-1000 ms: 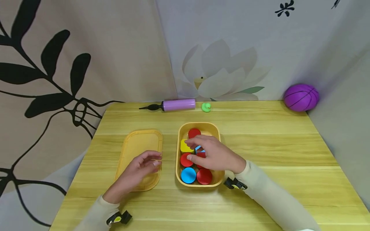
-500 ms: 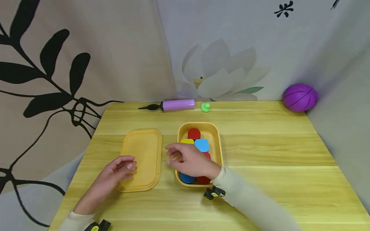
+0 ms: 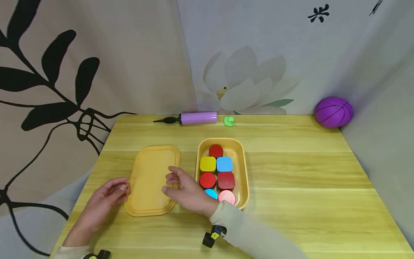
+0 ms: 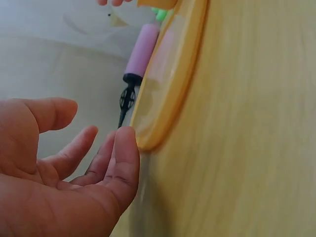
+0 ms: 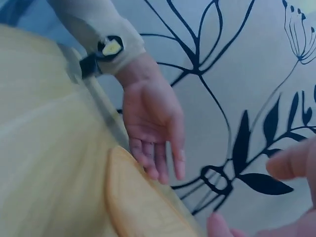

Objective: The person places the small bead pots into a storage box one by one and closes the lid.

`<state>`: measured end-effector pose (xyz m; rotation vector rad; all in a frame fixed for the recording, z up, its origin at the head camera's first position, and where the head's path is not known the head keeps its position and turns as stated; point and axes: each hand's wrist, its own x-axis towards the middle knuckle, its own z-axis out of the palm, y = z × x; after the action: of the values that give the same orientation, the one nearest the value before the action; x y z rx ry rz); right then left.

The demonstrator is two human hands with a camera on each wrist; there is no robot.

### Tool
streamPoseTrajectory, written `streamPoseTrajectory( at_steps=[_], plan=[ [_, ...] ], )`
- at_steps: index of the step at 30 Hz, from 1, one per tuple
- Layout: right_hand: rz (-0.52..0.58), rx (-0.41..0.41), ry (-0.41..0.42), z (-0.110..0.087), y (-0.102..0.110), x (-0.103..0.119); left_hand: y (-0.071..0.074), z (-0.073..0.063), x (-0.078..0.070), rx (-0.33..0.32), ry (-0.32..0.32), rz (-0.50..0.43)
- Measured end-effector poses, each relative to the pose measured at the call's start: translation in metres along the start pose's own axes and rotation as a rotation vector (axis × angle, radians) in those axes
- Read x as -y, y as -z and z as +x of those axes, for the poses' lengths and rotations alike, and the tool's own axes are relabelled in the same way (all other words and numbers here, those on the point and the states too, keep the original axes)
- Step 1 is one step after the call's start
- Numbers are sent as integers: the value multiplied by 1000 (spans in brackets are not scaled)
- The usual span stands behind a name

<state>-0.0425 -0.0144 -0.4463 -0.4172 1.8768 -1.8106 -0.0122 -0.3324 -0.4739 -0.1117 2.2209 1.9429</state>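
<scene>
A yellow-orange lid [image 3: 147,172] with rounded corners lies flat on the table. Beside its left edge is my left hand [image 3: 105,201], fingers loosely bent and holding nothing. In the left wrist view, the fingertips [image 4: 127,148] come close to the lid's rim [image 4: 168,118]; whether they touch it is unclear. Over the lid's right side hangs my right hand [image 3: 191,192], thumb and fingers apart with nothing between them. To the right stands a matching open box [image 3: 243,180] holding red, yellow, blue and pinkish round and square blocks [image 3: 226,181]. My right wrist partly hides its front left corner.
Along the table's back edge lie a purple hand pump [image 3: 198,118] with a black nozzle and a small green toy duck [image 3: 229,121]. A purple ball [image 3: 334,112] sits at the back right corner. Patterned curtains [image 3: 136,57] rise behind the table.
My right hand has moved left from above the box to the lid, uncovering the blocks. The left hand has drawn back leftward from over the lid to its left edge.
</scene>
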Motion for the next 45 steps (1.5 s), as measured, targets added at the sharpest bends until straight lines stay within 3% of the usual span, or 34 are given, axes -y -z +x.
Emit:
streamPoseTrajectory(
  at_steps=[4, 7, 14, 18, 25, 34, 39, 45],
  plan=[
    [79, -67, -8, 0, -18, -7, 6, -2, 6, -44, 4, -32],
    [80, -113, 16, -2, -30, -14, 10, -2, 7, -76, -2, -40],
    [-22, -197, -7, -1, -42, -29, 14, 0, 6, -51, -16, -33],
    [-109, -248, -30, -2, -43, -33, 15, 3, 6, -40, 19, 42],
    [-145, -273, -43, -2, -42, -36, 10, 9, 0, -25, 89, 230],
    [-147, -259, -1, 1, -38, -44, 10, 15, -4, -4, 107, 320],
    [-161, -246, 41, 2, -34, -45, 13, 12, -2, 23, 73, 261],
    [-179, -230, 108, 3, -34, -47, 21, 6, 3, 66, 34, 59]
  ],
)
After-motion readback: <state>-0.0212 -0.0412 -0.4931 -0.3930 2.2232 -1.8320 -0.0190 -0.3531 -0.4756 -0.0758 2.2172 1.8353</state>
